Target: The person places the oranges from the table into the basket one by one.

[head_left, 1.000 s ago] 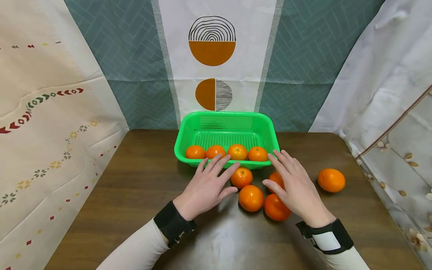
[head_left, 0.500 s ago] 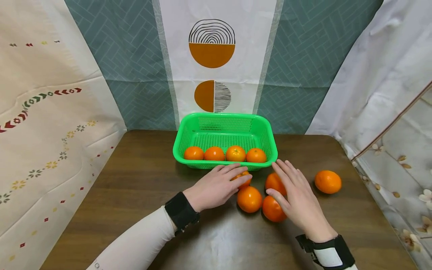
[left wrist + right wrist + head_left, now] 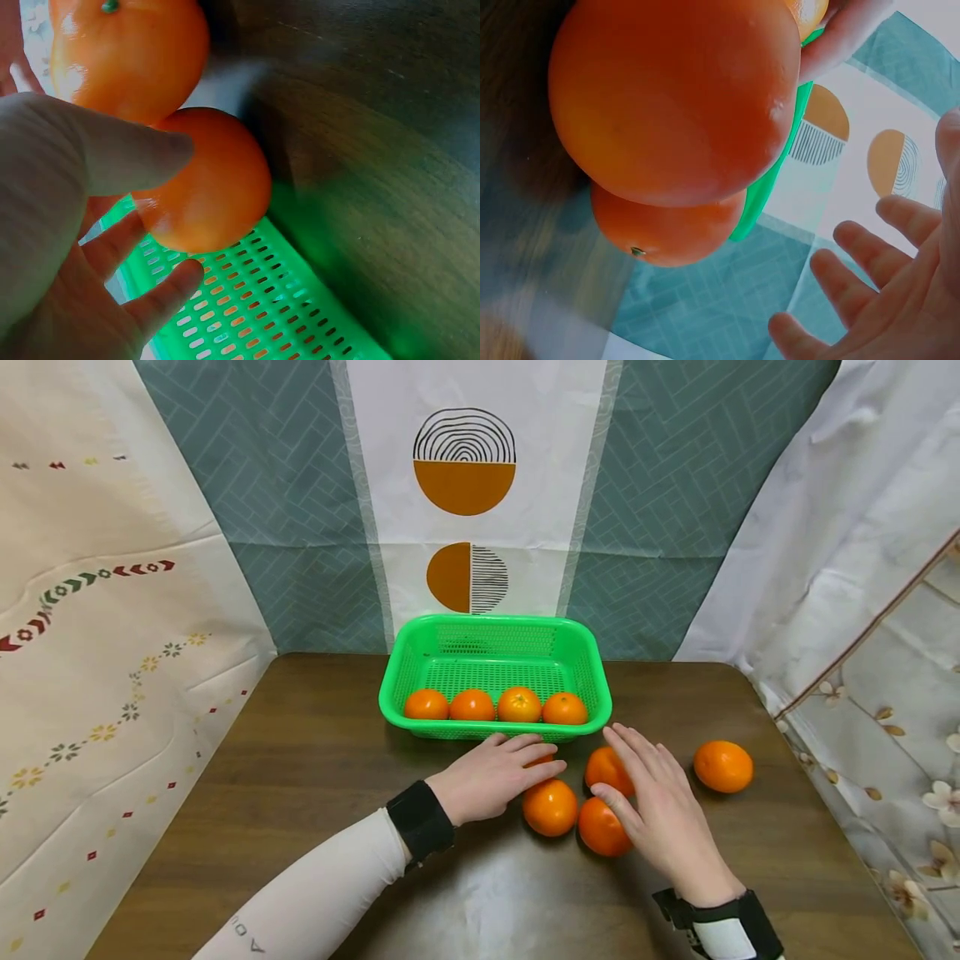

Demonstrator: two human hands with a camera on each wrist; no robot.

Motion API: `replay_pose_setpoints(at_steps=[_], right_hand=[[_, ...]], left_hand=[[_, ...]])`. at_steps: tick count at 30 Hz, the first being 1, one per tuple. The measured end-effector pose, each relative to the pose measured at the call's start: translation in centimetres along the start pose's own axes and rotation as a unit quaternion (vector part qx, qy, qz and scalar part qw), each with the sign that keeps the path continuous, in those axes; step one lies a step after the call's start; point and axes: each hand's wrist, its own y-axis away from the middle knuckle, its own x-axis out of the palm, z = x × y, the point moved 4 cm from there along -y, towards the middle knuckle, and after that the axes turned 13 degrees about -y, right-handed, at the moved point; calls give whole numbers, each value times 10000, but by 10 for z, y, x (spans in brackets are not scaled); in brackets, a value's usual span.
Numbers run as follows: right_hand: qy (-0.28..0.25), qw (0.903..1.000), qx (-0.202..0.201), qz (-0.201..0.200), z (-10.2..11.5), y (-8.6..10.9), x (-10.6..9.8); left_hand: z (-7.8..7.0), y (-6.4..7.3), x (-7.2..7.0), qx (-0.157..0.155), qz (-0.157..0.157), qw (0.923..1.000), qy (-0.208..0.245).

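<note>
My left hand (image 3: pixel 491 781) reaches over an orange (image 3: pixel 543 760) just in front of the green basket. In the left wrist view the thumb lies across that orange (image 3: pixel 225 187) and fingers curl round its far side; in the head view the hand covers most of it. Close by sits another orange (image 3: pixel 551 810) with a green stem spot. My right hand (image 3: pixel 667 814) hovers with fingers spread beside two more oranges, a farther one (image 3: pixel 606 768) and a nearer one (image 3: pixel 602 828). In the right wrist view its fingers hold nothing.
The green plastic basket (image 3: pixel 495 728) stands at the table's back, with several oranges (image 3: pixel 520 704) lined along its front wall. A lone orange (image 3: pixel 723 767) lies to the right on the brown table (image 3: pixel 315 777). Patterned cloths (image 3: pixel 660 527) hang behind and at both sides.
My left hand has moved right and come down over the orange before the basket, its spread fingers now curling round it. The right hand stays nearly in place. The view has shifted slightly.
</note>
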Motion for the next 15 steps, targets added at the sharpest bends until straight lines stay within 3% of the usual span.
replay_pose_setpoints(at_steps=[10, 15], right_hand=[[-48, 9999, -30, -145, 4, -1, -1], [-34, 9996, -71, -268, 3, 0, -4]], left_hand=[[-1, 3, 6, -182, 17, 9998, -122], [1, 13, 12, -348, -61, 9992, -183]])
